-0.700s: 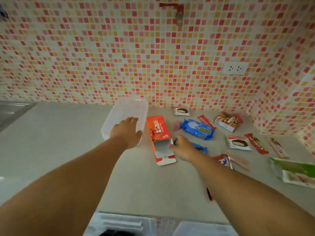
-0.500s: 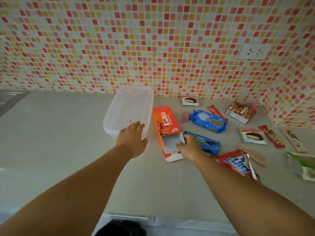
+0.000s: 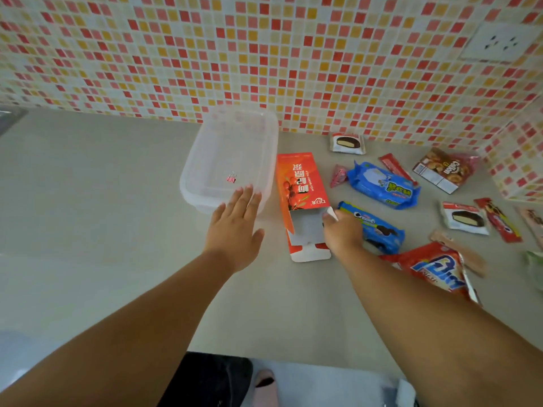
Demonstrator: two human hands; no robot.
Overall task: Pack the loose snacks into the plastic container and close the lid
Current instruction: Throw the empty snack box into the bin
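Note:
A clear plastic container [image 3: 205,148] stands on the grey counter near the tiled wall, with a small pink binder clip [image 3: 231,179] seen inside it. My left hand [image 3: 236,230] lies with straight fingers at its near rim. An open orange carton [image 3: 302,189] lies to the right of the container. My right hand [image 3: 342,233] curls its fingers at the carton's open end, beside a blue cookie pack [image 3: 379,226]. More snacks lie to the right: a blue wafer pack [image 3: 382,185], a red chip bag [image 3: 432,267], two chocolate pies [image 3: 348,143] [image 3: 464,217].
A brown biscuit box [image 3: 443,170] and several red stick packets [image 3: 496,218] lie near the right wall corner. A white wall socket [image 3: 499,42] sits upper right. The counter's front edge [image 3: 293,358] runs below my arms. A sink edge [image 3: 8,118] shows far left.
The view has drawn closer to the counter. My left hand has stayed at the container's near rim. My right hand has shifted from the blue cookie pack toward the carton's open end.

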